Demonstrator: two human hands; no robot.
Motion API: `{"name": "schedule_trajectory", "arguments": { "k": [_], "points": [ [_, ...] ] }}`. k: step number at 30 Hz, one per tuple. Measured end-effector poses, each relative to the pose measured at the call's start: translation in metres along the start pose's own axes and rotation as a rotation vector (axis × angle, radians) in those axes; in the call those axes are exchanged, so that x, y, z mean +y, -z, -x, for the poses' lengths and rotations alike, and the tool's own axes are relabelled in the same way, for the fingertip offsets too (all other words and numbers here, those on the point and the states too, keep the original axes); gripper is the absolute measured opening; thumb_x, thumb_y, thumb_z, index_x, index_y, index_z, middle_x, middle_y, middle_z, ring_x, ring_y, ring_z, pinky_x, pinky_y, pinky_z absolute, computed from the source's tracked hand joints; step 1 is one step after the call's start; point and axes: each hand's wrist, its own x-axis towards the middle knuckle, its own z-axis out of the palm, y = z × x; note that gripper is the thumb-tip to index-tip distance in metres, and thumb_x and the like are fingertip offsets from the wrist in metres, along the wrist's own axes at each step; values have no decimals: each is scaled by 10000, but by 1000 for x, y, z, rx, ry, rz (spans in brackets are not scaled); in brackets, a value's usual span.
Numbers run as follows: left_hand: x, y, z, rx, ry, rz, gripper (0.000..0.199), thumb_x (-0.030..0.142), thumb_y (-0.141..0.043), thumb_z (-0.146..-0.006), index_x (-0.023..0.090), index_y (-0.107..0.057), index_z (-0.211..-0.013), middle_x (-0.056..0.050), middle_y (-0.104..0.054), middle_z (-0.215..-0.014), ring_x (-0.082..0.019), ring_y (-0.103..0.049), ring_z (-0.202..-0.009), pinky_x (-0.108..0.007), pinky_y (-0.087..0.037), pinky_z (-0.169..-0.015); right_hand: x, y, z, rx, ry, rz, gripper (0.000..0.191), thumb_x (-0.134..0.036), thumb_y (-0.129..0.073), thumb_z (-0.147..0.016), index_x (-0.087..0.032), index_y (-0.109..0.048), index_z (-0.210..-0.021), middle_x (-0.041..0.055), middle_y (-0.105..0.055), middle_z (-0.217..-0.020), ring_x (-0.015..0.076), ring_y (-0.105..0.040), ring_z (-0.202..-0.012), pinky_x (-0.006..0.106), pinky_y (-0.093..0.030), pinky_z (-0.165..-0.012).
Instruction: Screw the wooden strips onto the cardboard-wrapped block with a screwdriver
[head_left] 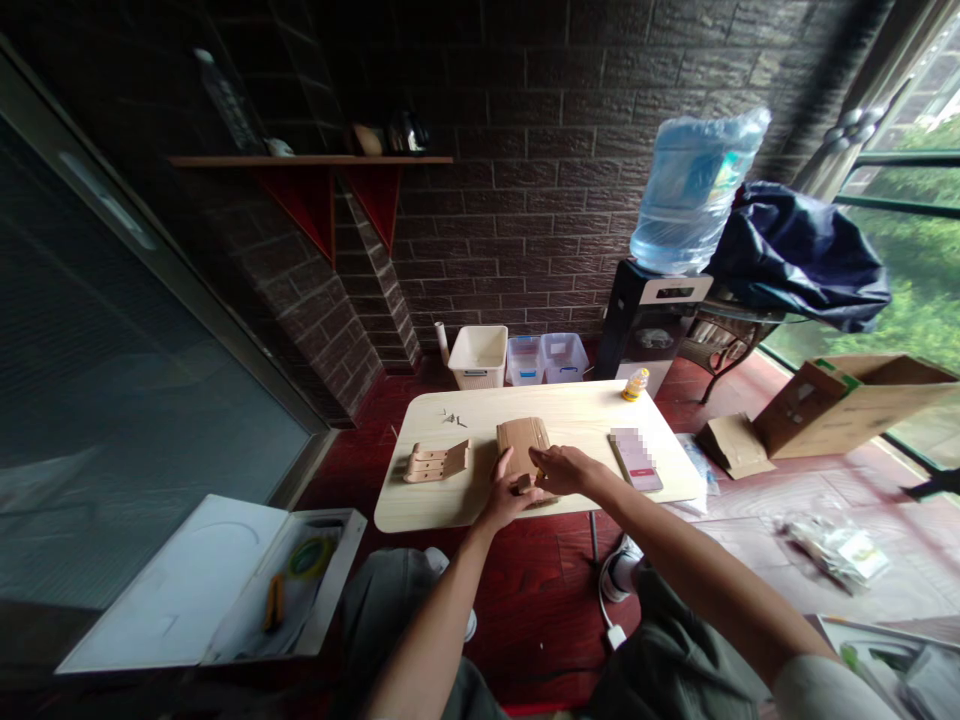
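Note:
On the light wooden table (427,507), a flat brown piece (523,433), like cardboard or wood, lies in front of me. My left hand (511,490) is at its near left edge, fingers closed around a small brown part (524,484). Against the near right side of the flat piece is my right hand (559,469), its fingers pinched on something small and yellowish that is mostly hidden. Left of my hands sits a brown slotted wooden piece (438,461) with holes. Several small screws (454,419) are scattered behind it.
A phone (636,459) and a yellow-capped bottle (635,384) are on the table's right side. Bins (478,357) and a water dispenser (651,310) stand behind it. An open white box (330,585) is at lower left, a cardboard box (832,405) at right.

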Motion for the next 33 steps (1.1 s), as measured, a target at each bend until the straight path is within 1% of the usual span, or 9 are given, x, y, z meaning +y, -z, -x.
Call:
{"name": "schedule_trajectory", "arguments": {
  "k": [4,7,11,15,19,22,24,27,33],
  "points": [
    [-3,-1,-1,31,1,22,252,329,-812,-696,210,-755,-911,-58,-369,-1565,-318,-334,-1449,-478,-219,-1217,0,3,5,23,22,23,338,-259,-496,-951,-180,-518,-1279,168,-719,-1082,300,-713,-964,350,-527,-751],
    [-6,-2,-2,34,2,12,256,316,-819,-687,217,-760,-915,-64,-327,-1586,-326,-345,-1442,-509,-212,-1212,1,1,2,44,38,42,290,-242,-478,-967,-165,-532,-1241,171,-723,-1047,287,-713,-946,346,-524,-753],
    [-7,-1,-2,23,-17,0,238,321,-817,-694,219,-760,-902,-66,-322,-1585,-330,-285,-1472,-511,-197,-1219,2,-7,-7,62,51,32,317,-230,-484,-976,-110,-503,-1268,192,-715,-1056,275,-709,-959,332,-530,-766],
    [-5,1,-2,4,-32,-16,211,339,-799,-719,212,-759,-883,-63,-321,-1583,-330,-224,-1496,-494,-214,-1219,3,-11,-11,60,34,32,339,-299,-512,-974,-92,-500,-1242,201,-710,-1052,284,-714,-956,347,-537,-789],
    [-1,1,-1,-4,-30,-7,192,318,-789,-727,205,-763,-881,-88,-411,-1528,-329,-246,-1487,-488,-242,-1208,2,-11,-7,44,-2,19,368,-323,-484,-984,-86,-474,-1266,210,-713,-1051,289,-719,-952,343,-538,-771],
    [1,2,-2,7,-8,8,221,315,-798,-713,205,-765,-903,-94,-410,-1530,-330,-311,-1458,-493,-262,-1195,2,-7,-1,28,14,10,382,-304,-489,-967,-116,-468,-1299,191,-722,-1048,295,-723,-935,336,-538,-730],
    [1,1,-2,10,2,18,224,312,-804,-704,205,-764,-897,-88,-388,-1546,-327,-327,-1450,-494,-268,-1190,1,-4,1,26,36,11,375,-283,-492,-956,-147,-479,-1304,174,-725,-1058,291,-723,-935,333,-537,-727],
    [0,1,-2,18,2,24,221,313,-813,-693,205,-758,-879,-74,-374,-1555,-321,-297,-1466,-492,-235,-1204,0,1,3,44,64,29,340,-252,-491,-953,-166,-521,-1281,160,-728,-1065,290,-717,-968,336,-533,-758],
    [-1,1,-1,-1,-22,25,192,312,-805,-706,200,-741,-849,-79,-388,-1545,-307,-278,-1476,-456,-227,-1210,-3,2,-1,38,-7,51,301,-302,-506,-970,-104,-603,-1174,210,-719,-1060,299,-721,-951,344,-538,-764]
  ]
}}
